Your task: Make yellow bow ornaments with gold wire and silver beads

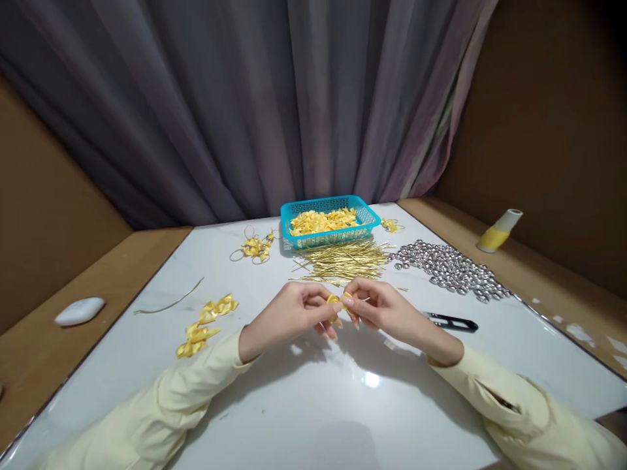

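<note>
Between my fingertips, above the middle of the white table, is a small yellow ribbon bow [334,301], partly hidden by the fingers. My left hand [308,307] pinches its left side, and my right hand [369,303] pinches its right side. Loose yellow ribbon bows [196,338] lie on the table to the left of my left forearm. Just beyond my hands is a pile of gold twist ties [345,262]. Black-handled thread snips [453,322] rest beside my right wrist, their blades partly covered by it.
A turquoise basket [375,225] of yellow bows stands at the back. Silver beads [450,267] spread to the right. Bows with wire loops [257,248] lie back left, near a single gold wire [171,300]. A white mouse-shaped object [80,311] and a yellow-wrapped tube [498,232] sit on the side ledges.
</note>
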Demonstrator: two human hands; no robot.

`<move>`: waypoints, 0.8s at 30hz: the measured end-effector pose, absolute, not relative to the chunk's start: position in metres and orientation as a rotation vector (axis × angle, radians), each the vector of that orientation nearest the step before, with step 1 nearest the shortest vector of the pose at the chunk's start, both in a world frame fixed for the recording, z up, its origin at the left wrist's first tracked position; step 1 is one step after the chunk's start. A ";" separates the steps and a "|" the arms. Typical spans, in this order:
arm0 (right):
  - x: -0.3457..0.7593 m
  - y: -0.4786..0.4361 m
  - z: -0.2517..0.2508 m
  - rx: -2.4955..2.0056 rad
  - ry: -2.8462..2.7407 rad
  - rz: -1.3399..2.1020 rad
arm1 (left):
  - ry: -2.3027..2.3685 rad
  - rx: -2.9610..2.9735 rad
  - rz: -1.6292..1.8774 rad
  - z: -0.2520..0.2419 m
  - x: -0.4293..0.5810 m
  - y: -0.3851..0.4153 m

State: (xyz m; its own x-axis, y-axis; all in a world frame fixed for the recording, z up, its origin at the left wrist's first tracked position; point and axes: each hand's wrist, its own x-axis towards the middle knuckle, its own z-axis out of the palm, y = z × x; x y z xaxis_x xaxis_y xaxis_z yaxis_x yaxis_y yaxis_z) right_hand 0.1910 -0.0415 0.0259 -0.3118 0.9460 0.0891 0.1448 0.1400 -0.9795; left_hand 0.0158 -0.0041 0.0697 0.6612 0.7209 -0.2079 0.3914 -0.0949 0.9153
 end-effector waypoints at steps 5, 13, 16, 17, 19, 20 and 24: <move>0.191 -0.043 0.027 -1.086 -1.613 1.237 | 0.859 1.679 0.329 0.070 0.015 -0.001; 0.193 -0.040 0.029 -1.138 -1.668 1.251 | 0.796 1.688 0.419 0.074 0.011 -0.001; 0.198 -0.038 0.029 -1.168 -1.739 1.252 | 0.835 1.700 0.538 0.075 0.010 0.001; 0.200 -0.038 0.028 -1.173 -1.778 1.257 | 0.853 1.705 0.573 0.075 0.010 0.001; 0.201 -0.039 0.028 -1.170 -1.845 1.270 | 0.883 1.721 0.631 0.076 0.009 0.002; 0.202 -0.040 0.028 -1.167 -1.860 1.275 | 0.894 1.728 0.653 0.076 0.009 0.002; 0.201 -0.043 0.027 -1.197 -1.841 1.273 | 0.902 1.719 0.699 0.075 0.009 0.001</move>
State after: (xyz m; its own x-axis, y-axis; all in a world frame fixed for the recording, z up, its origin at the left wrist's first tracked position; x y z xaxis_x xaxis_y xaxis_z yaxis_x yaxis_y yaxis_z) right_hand 0.2008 -0.0433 0.0266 -0.4177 0.9083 -0.0199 0.3391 0.1356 -0.9309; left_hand 0.0092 0.0010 0.0746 0.5498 0.8348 0.0304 0.2377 -0.1913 0.9523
